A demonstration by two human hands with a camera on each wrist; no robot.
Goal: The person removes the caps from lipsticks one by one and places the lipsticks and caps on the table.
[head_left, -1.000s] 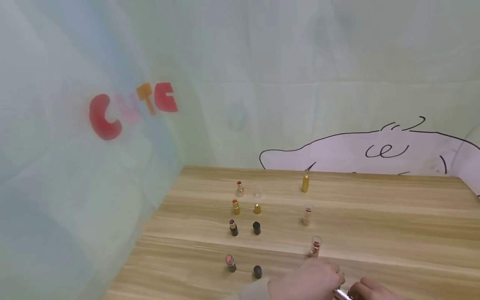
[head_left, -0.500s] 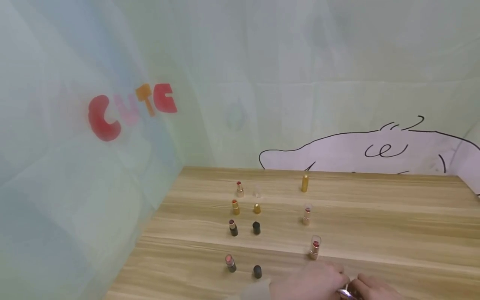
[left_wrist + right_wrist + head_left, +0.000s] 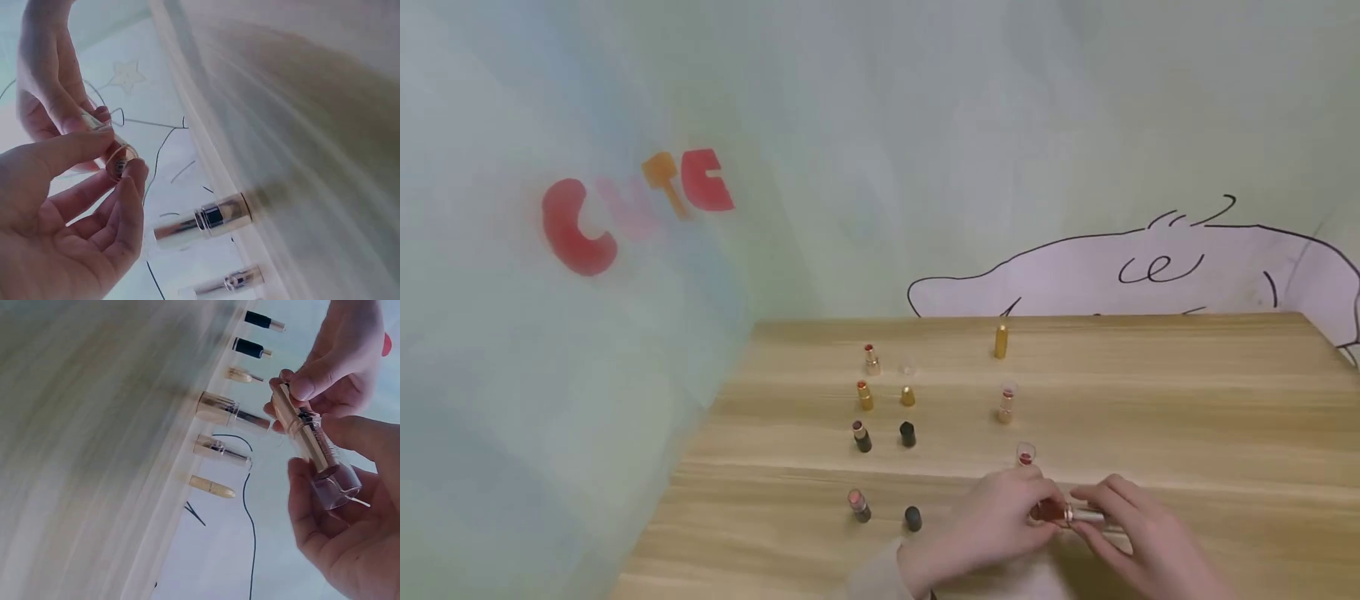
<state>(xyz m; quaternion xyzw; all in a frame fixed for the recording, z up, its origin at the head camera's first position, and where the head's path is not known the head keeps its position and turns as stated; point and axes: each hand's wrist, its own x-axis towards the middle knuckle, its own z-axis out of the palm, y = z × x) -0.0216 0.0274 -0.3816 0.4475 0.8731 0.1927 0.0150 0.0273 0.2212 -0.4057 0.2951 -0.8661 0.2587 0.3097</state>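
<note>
Between the two hands a rose-gold lipstick (image 3: 1084,516) with a clear cap lies sideways, above the tabletop. My left hand (image 3: 992,512) pinches its rose-gold base, thumb against fingertips, and the base's round end shows in the left wrist view. From the other side my right hand (image 3: 1150,533) grips the clear cap (image 3: 337,490), through which a metallic inner tube shows in the right wrist view. Just beyond the left hand stands another clear-capped lipstick (image 3: 1026,457), its lower part hidden by that hand.
Farther back stand a clear-capped lipstick (image 3: 1007,406) and a gold closed one (image 3: 1001,342). To the left runs a column of several uncapped lipsticks, the nearest pink (image 3: 859,506), with caps beside them, such as a black one (image 3: 913,518). Printed cloth walls border the wooden table (image 3: 760,517).
Both hands have come up and farther into view, bringing the lipstick into plain sight between them. The head view has tilted slightly down. The standing lipsticks keep their places.
</note>
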